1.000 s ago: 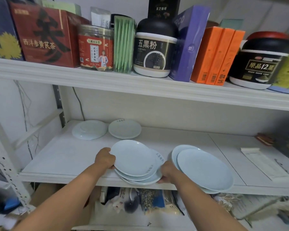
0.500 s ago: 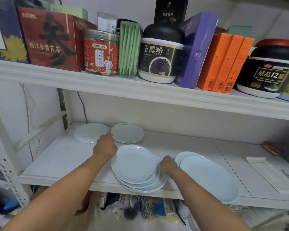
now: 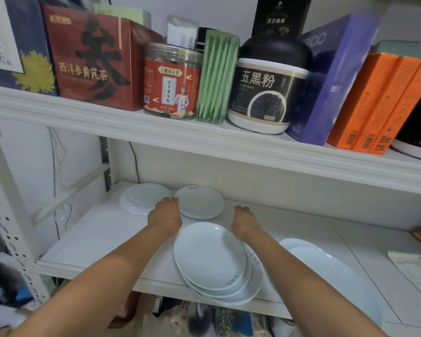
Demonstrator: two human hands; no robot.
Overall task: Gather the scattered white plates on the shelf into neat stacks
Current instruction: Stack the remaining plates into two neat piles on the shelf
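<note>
White back plates (image 3: 199, 203): left hand (image 3: 164, 215) and right hand (image 3: 244, 221), fingers loose and empty, should grip opposite rims evenly.

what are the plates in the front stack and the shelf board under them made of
Front stack of plates: likely glazed ceramic or porcelain, pale white and glossy, with soft reflections and thin rims; melamine cannot be ruled out. Shelf board: seems white laminated or painted board, matte, with a moulded front edge and a panel seam.
</note>
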